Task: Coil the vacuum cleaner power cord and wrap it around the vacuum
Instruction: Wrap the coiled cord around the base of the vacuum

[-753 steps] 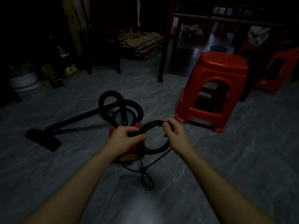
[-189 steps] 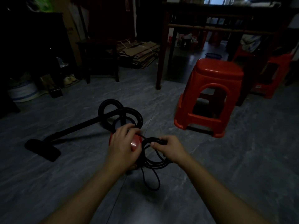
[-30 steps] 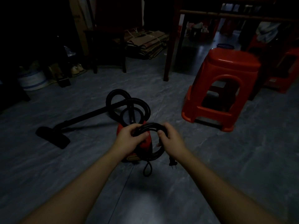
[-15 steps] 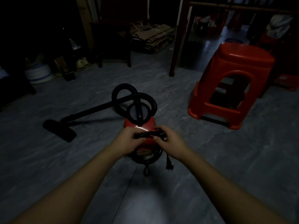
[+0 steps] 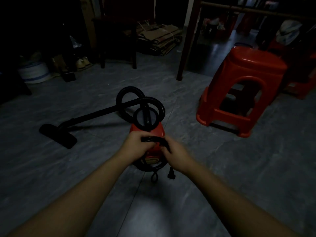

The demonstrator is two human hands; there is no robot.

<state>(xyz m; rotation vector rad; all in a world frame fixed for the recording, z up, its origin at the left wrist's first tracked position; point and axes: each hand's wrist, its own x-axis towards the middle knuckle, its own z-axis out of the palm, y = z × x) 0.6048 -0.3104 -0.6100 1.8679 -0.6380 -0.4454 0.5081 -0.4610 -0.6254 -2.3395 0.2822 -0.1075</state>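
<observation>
A small red vacuum cleaner [image 5: 154, 131] stands on the grey tiled floor at the centre. Its black hose [image 5: 136, 103] loops behind it, and a wand runs left to a floor nozzle [image 5: 58, 137]. The black power cord [image 5: 151, 167] is gathered in a coil over the vacuum's near end. My left hand [image 5: 135, 148] and my right hand [image 5: 177, 155] each grip the coil's top, close together. The plug [image 5: 171, 174] dangles below my right hand, and a small loop of cord hangs beside it.
A red plastic stool [image 5: 242, 89] stands to the right, with more red stools behind it. A wooden table leg [image 5: 185, 48] rises behind the vacuum. Flattened cardboard [image 5: 160, 37] lies at the back. A white bucket [image 5: 33, 72] and shoes sit at the left.
The upright cord coil has been lowered over the vacuum's near end. Both hands came closer together on its top, and the plug now hangs below my right hand.
</observation>
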